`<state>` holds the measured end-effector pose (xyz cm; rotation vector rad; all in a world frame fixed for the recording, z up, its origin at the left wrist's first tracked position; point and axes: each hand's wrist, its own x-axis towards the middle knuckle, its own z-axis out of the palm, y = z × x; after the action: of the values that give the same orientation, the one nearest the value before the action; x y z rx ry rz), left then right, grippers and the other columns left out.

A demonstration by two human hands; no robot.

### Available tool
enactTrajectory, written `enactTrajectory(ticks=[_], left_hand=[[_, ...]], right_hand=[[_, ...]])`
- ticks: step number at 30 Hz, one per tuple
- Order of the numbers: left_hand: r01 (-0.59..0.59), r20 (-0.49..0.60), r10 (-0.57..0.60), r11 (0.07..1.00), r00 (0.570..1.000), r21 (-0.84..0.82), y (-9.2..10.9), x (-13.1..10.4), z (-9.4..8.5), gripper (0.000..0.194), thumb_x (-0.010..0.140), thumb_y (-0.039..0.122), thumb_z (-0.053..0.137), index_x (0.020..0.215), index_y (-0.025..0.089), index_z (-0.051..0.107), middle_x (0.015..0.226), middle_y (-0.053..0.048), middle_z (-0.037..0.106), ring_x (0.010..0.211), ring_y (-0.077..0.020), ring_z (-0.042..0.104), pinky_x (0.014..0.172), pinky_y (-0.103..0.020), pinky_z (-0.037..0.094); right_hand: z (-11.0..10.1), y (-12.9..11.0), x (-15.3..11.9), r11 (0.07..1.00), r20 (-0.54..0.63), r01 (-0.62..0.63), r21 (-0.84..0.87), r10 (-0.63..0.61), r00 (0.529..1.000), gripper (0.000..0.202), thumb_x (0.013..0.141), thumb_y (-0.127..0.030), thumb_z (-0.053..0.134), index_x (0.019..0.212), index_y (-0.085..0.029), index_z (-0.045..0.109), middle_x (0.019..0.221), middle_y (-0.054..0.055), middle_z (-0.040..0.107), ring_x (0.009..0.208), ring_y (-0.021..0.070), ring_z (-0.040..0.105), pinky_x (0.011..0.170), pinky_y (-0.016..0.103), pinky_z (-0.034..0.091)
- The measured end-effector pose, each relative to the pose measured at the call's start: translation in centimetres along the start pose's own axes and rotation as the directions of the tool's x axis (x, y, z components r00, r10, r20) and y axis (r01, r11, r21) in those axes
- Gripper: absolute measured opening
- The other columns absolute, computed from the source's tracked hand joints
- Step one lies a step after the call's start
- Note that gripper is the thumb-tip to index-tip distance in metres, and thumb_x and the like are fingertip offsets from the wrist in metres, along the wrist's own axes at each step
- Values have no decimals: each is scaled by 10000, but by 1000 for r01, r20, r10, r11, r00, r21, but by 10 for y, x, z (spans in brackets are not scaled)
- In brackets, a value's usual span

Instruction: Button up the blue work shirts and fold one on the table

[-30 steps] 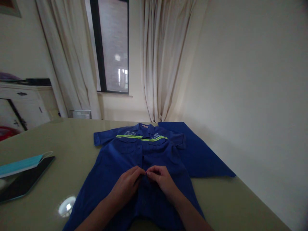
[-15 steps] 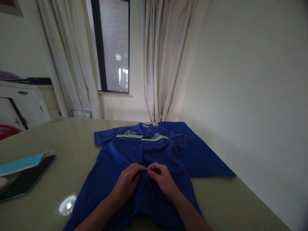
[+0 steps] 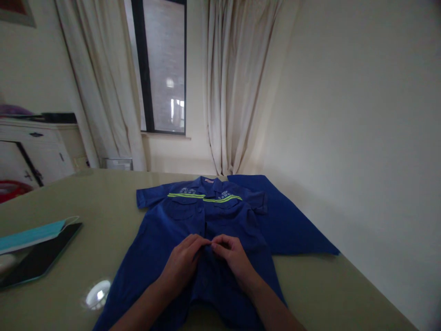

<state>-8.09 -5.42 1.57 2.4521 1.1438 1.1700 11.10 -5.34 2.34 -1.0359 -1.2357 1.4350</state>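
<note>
A blue short-sleeved shirt (image 3: pixel 179 220) with yellow-green stripes across the chest lies front up on the table, its collar pointing away from me. My left hand (image 3: pixel 184 259) and my right hand (image 3: pixel 234 257) meet at its front opening, below the chest pockets. Both hands pinch the shirt's front edge, fingertips nearly touching. Whether a button is between the fingers is too small to tell. The cloth near the hem is slightly raised between my forearms.
A flat blue cloth (image 3: pixel 292 225) lies under the shirt's right-hand sleeve, along the wall. On the greenish table (image 3: pixel 103 197), at the left, are a light-blue face mask (image 3: pixel 34 235) and a dark tablet-like object (image 3: pixel 44 257). Behind stand curtains and a white cabinet (image 3: pixel 48 151).
Both hands stay pinched at nearly the same spot on the shirt. My left fingers have shifted slightly, and the whole view has moved a little.
</note>
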Motion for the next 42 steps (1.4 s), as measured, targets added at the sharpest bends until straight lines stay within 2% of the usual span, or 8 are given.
enactTrajectory(ticks=[5, 12, 21, 25, 27, 32, 37, 42], left_hand=[[-144, -3, 144, 986, 990, 87, -4, 1, -3, 276, 994, 136, 469, 1136, 251, 676, 980, -18, 747, 902, -170, 696, 832, -284, 571], [-260, 4, 265, 944, 964, 203, -1, 2, -9, 202, 1033, 252, 496, 1023, 225, 695, 868, -22, 750, 772, -151, 687, 762, -277, 559], [-229, -117, 243, 966, 963, 122, -4, 2, -6, 171, 1020, 194, 476, 978, 228, 638, 879, -10, 763, 799, -149, 723, 794, -279, 562], [-207, -87, 221, 967, 971, 146, -4, 1, -7, 167, 1015, 170, 447, 964, 226, 596, 891, -12, 753, 787, -156, 713, 759, -281, 540], [-204, -38, 214, 963, 976, 178, -3, 1, -9, 182, 1009, 160, 433, 952, 225, 593, 850, -11, 737, 746, -163, 698, 727, -286, 522], [-132, 50, 126, 981, 991, 145, 1, 0, -11, 192, 984, 168, 431, 975, 232, 612, 818, -7, 719, 744, -173, 695, 727, -281, 515], [67, 113, -65, 998, 991, -16, -3, 0, -8, 205, 971, 153, 446, 1029, 259, 612, 922, 6, 740, 834, -156, 706, 756, -240, 529], [94, 173, -92, 996, 981, -2, -6, 0, -12, 277, 876, 72, 514, 1019, 279, 629, 971, 18, 742, 905, -164, 706, 818, -251, 516]], right_hand=[[1, 0, 1, 997, -16, -68, 29, 68, 998, 374, 647, -493, 868, 755, -168, 718, 665, -21, 618, 638, 130, 536, 626, 250, 419], [-2, 3, 1, 989, 77, -143, 31, 141, 987, 433, 658, -551, 858, 786, -162, 714, 675, -24, 618, 617, 110, 535, 599, 229, 403], [-5, 0, -1, 996, 67, -88, 4, 87, 994, 419, 620, -484, 904, 860, -173, 759, 763, 2, 700, 683, 149, 611, 684, 275, 472], [-9, 3, 1, 991, 62, 12, -132, -4, 998, 349, 701, -470, 846, 881, -184, 758, 724, 0, 689, 664, 165, 612, 665, 287, 471], [-10, 2, 1, 955, 75, 121, -270, -104, 992, 267, 767, -421, 799, 897, -191, 759, 750, 8, 690, 685, 168, 613, 666, 284, 461], [-7, -4, -5, 760, 136, 357, -543, -340, 930, 114, 876, -312, 711, 906, -215, 762, 880, 26, 678, 766, 166, 606, 695, 274, 442], [-3, -7, -11, 622, 178, 400, -673, -389, 904, 117, 940, -284, 638, 925, -217, 733, 875, 25, 637, 776, 165, 594, 700, 272, 421], [-1, -7, -13, 562, 183, 383, -733, -379, 907, 98, 940, -223, 617, 964, -219, 712, 896, 14, 619, 770, 152, 596, 702, 262, 410]])
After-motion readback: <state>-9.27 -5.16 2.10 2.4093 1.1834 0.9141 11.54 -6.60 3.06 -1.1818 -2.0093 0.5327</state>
